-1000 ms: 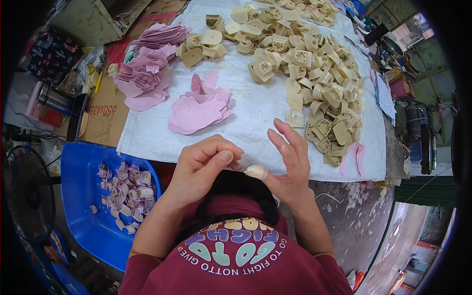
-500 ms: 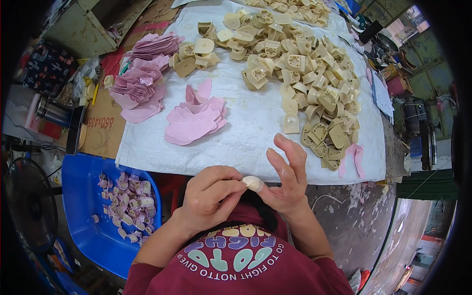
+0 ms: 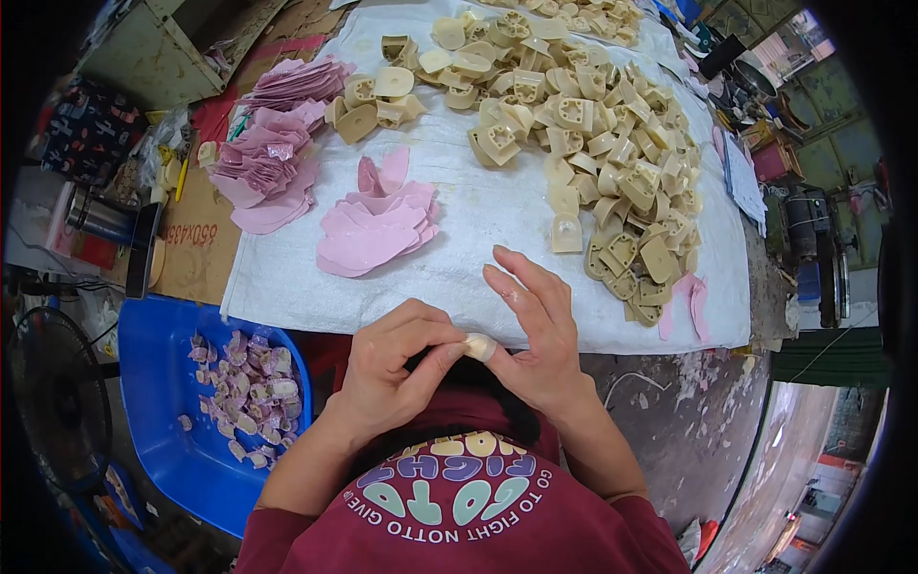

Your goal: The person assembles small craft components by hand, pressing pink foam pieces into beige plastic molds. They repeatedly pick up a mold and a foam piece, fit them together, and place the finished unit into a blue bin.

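Note:
In front of my shirt, just off the table's near edge, my two hands meet. My left hand (image 3: pixel 399 359) is closed, its thumb and fingers pinching a pale cream wrap (image 3: pixel 479 347) that sits around the thumb of my right hand (image 3: pixel 541 330). The wrap looks like a finger cover or tape; which one, I cannot tell. My right index and middle fingers are stretched up and apart, with nothing between them. Beyond my hands, a loose stack of pink cut pieces (image 3: pixel 378 230) lies on the white sheet (image 3: pixel 459 225).
Beige plastic blocks, like shoe heels (image 3: pixel 612 143), are heaped across the table's right and far side. More pink pieces (image 3: pixel 268 153) are stacked at the left. A blue basin (image 3: pixel 158 421) at lower left holds pink-covered blocks (image 3: pixel 251 387). A dark fan (image 3: pixel 62 402) stands beside it.
Both hands have shifted slightly left and up, still joined at the wrapped right thumb. The piles and basin stay as they were.

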`<state>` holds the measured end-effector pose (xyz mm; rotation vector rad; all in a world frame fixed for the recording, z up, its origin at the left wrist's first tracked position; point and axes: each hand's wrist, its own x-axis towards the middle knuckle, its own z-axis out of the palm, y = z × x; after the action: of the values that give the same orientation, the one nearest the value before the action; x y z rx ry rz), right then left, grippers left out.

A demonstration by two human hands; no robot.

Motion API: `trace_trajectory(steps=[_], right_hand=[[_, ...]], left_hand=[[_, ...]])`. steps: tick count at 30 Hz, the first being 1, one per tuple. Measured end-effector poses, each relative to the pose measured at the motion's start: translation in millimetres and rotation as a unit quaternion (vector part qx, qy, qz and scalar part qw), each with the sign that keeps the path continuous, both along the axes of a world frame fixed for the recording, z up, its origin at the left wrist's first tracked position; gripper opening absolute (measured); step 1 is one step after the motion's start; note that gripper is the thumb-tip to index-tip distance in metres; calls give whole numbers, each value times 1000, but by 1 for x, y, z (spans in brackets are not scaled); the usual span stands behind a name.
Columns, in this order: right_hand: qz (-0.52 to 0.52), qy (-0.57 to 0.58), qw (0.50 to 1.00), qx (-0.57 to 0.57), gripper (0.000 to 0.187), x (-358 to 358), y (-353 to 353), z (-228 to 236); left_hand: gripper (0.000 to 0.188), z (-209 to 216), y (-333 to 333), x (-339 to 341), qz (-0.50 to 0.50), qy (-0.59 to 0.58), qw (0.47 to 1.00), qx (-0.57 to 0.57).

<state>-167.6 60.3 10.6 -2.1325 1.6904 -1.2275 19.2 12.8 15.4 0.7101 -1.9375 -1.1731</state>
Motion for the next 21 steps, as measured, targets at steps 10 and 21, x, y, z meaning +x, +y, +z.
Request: trace_trajectory(steps=[10,21], right_hand=[[49,78,995,45,59,3,5,2],[5,49,997,58,58,0,5,1]], left_hand=[[5,-14,1,2,-1,102,953,285],[8,3,14,-3,64,-24,998,-12]])
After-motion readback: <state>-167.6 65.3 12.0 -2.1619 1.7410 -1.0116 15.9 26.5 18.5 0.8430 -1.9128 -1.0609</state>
